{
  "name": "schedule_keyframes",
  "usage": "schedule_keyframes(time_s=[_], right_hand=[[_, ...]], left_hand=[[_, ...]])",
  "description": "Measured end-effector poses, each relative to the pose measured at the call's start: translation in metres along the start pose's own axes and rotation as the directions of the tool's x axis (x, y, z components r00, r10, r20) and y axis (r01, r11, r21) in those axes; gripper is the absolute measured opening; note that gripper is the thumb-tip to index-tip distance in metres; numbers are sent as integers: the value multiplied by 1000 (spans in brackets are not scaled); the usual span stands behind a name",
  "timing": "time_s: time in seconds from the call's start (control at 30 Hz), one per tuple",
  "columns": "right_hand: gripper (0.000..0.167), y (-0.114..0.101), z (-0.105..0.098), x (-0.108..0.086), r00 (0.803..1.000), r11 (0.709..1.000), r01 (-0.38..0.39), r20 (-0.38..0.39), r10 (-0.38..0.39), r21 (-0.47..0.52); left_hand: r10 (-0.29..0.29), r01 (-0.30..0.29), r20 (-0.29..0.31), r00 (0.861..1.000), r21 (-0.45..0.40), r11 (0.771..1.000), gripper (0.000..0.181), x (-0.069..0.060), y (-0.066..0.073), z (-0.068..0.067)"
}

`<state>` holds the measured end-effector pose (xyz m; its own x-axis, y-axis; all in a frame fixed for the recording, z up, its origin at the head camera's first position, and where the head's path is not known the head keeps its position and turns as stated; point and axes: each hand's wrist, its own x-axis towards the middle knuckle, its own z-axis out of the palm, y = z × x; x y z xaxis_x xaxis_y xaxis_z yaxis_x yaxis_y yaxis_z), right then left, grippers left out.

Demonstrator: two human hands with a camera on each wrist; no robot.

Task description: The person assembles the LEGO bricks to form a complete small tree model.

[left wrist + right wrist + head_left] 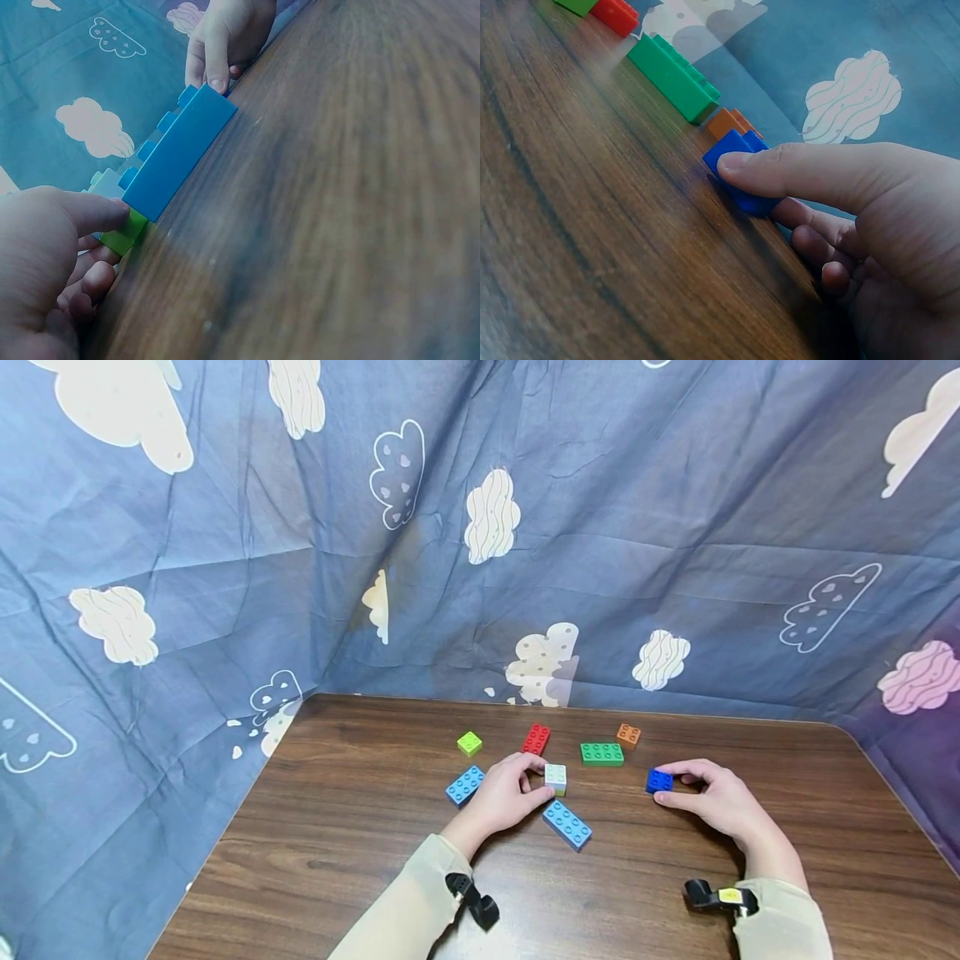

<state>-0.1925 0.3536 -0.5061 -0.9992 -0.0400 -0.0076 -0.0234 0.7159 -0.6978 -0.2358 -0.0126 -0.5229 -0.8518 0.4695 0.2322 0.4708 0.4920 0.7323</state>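
Thumb and fingers of my left hand (504, 795) pinch a small stack on the table: a pale, whitish square brick (555, 773) on top of a lime green brick (124, 234). Farther right, my right hand (716, 795) pinches a dark blue square brick (659, 781) between thumb and fingertips, at the table surface. A light blue long brick (567, 825) lies just in front of the pale stack. Another light blue brick (464, 785) lies left of my left hand, its right end close to the hand.
Behind the hands lie a small lime brick (469, 743), a red brick (536, 739), a green long brick (602, 754) and an orange square brick (628, 735). The wooden table (315, 827) ends at a blue cloud-patterned cloth (435, 610) at the back and sides.
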Motion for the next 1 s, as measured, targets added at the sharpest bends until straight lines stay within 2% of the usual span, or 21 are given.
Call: schedule_keyframes(time_s=[1.0], right_hand=[[55, -3, -1, 0, 1000, 1000, -22, 2, 23, -6]], left_hand=[[-9, 9, 9, 1000, 7, 1000, 32, 0, 1, 0]])
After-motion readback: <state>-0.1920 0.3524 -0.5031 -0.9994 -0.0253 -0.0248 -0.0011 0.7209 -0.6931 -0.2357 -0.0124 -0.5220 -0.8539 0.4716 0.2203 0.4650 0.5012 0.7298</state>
